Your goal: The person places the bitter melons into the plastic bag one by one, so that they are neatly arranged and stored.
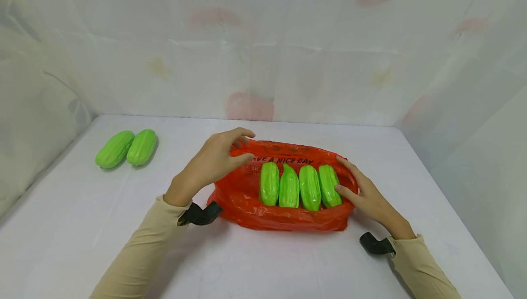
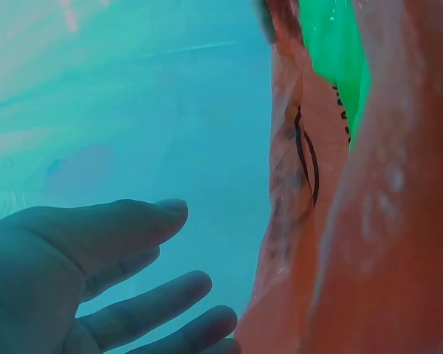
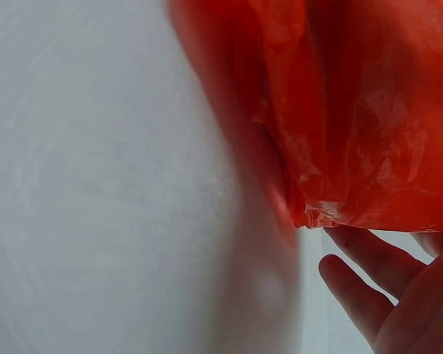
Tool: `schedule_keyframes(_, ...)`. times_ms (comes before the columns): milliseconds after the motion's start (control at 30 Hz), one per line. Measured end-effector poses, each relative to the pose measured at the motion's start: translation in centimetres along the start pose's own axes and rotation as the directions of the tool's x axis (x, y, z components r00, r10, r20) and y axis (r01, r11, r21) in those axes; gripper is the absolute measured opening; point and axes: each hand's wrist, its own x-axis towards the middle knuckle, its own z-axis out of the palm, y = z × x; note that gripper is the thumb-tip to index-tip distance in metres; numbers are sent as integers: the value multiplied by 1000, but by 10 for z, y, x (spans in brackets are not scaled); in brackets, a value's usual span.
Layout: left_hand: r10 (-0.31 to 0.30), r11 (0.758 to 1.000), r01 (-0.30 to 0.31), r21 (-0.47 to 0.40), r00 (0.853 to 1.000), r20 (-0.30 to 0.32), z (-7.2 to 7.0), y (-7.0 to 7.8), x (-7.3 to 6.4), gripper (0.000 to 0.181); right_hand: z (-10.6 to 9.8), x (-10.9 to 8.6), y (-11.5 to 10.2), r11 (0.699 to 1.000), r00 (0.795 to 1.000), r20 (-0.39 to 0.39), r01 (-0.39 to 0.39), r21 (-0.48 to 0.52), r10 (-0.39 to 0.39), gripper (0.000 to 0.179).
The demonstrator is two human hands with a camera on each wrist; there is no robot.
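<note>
The left hand (image 1: 216,154) and right hand (image 1: 366,196), both loosely open, flank a red bag (image 1: 284,220) cradling four green gourds (image 1: 289,188). Easing the bag's ends apart evenly should keep it wide.

bag (image 1: 284,219): red, black lettering (image 1: 294,160) | gourds (image 1: 310,188): green | backdrop (image 1: 313,84): white, pink blotches (image 1: 250,106) | sleeves (image 1: 137,248): beige

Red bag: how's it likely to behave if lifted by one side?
The red bag is probably floppy, given its creased, wrinkled walls. Its glossy surface suggests it may be slippery. Lifting one side would likely make it fold and let the four green vegetables inside shift.
</note>
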Motion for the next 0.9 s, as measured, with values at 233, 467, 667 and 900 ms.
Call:
schedule_keyframes(233, -48, 999, 48, -2, 999, -25, -10, -8, -1, 43, 0, 1, 1, 1000, 1000, -6, 0, 0, 0, 69)
schedule_keyframes(467, -20, 1000, 20, 1, 998, -61, -16, -19, 1, 42, 0, 0, 1, 1000, 1000, -16, -3, -10, 3, 69)
schedule_keyframes(667, -24, 1000, 24, 4, 996, -86, -22, -28, 1, 45, 0, -1, -1, 1000, 1000, -18, -1, -12, 1, 69)
schedule_keyframes(900, -39, 999, 43, 28, 990, -136, -31, -41, 0, 44, 0, -1, -3, 1000, 1000, -20, 4, -3, -4, 69)
